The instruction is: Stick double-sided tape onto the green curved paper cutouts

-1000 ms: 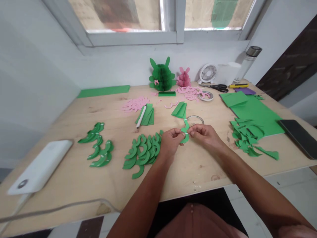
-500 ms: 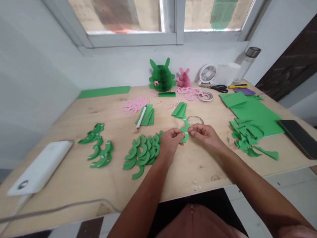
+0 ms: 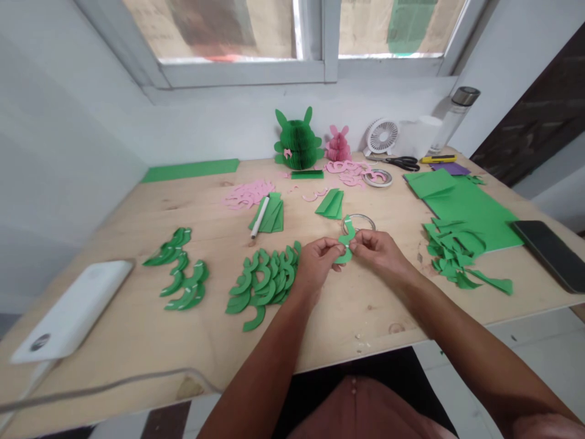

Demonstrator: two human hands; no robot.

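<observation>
Between my two hands is a wavy green paper cutout (image 3: 350, 228) with small white strips on it. My left hand (image 3: 319, 261) pinches its lower left side between thumb and fingers. On its right edge, near the middle strip, the fingertips of my right hand (image 3: 375, 249) are closed. Just behind the cutout lies a roll of tape (image 3: 365, 221) on the table. A heap of curved green paper pieces (image 3: 265, 277) sits beside my left wrist. Farther left is a smaller group of green pieces with white strips (image 3: 187, 289).
Green scraps (image 3: 452, 247) and green sheets (image 3: 479, 210) lie to the right, by a black phone (image 3: 551, 256). A white power bank (image 3: 75, 311) with a cable is at the left. Green (image 3: 299, 143) and pink (image 3: 338, 146) paper figures, scissors (image 3: 404, 163) and a small fan (image 3: 382, 136) stand at the back.
The green cutout has shifted slightly right and turned a little in my fingers. Both hands have barely moved, and the things on the table lie as before.
</observation>
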